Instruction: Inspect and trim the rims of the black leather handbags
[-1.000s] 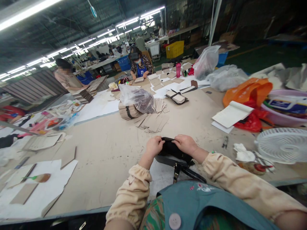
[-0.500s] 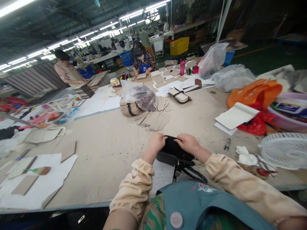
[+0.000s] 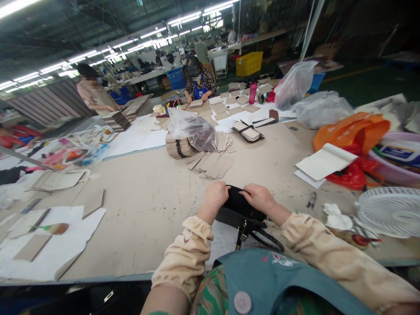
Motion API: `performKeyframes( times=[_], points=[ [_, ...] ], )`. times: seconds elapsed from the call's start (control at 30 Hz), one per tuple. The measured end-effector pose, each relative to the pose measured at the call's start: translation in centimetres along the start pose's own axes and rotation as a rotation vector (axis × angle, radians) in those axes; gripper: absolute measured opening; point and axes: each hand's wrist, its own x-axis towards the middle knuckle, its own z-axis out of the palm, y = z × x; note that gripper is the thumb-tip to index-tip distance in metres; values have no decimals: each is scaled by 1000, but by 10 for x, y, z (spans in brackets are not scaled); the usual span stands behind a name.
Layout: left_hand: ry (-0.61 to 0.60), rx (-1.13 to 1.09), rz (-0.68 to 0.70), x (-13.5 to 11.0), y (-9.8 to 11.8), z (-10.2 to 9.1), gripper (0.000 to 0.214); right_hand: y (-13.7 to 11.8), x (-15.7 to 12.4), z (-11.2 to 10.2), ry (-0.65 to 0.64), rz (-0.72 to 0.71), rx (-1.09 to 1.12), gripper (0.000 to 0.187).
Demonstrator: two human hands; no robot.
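A black handbag [image 3: 241, 217] stands at the table's near edge, close to my body, its mouth held apart so the dark inside shows. My left hand [image 3: 216, 196] pinches the left part of its far rim. Farther right on the same rim, my right hand [image 3: 259, 197] is closed with thumb and fingers. Gold-coloured buckles and a black strap hang on the side toward me. White paper [image 3: 223, 240] lies beneath the bag. The fingertips inside the bag's mouth are partly hidden.
Ahead lie stacked card pieces [image 3: 180, 148] under a plastic bag [image 3: 193, 129]. On the right are a notepad [image 3: 324, 161], small snips [image 3: 311, 200] and a white fan cover [image 3: 390, 212]. A glue brush [image 3: 58, 228] rests on paper at left. Co-workers [image 3: 199, 83] work across the table.
The view has shifted slightly, so the surroundings sit a little differently in the picture. Both hands keep their hold on the handbag's rim, with almost no movement.
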Motion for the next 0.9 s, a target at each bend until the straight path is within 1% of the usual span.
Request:
performKeyframes(
  times=[0.17, 0.33, 0.47, 0.67, 0.77, 0.9],
  points=[
    [-1, 7, -34, 0, 2, 0, 36, -2, -1, -2, -5, -2, -10, 35],
    [14, 0, -15, 0, 1, 2, 36, -4, -2, -3, -3, -11, -10, 35],
    [-4, -8, -23, 0, -1, 3, 37, -5, -3, -2, -10, -8, -10, 37],
    [-24, 1, -39, -3, -2, 2, 37, -11, -1, -8, -97, -12, -2, 40],
    [-10, -6, -38, -7, -3, 3, 37, -20, 5, -12, -169, 1, -57, 44],
    [-6, -17, -53, -10, -4, 4, 36, -33, 15, -14, -201, 19, -74, 38]
  ],
)
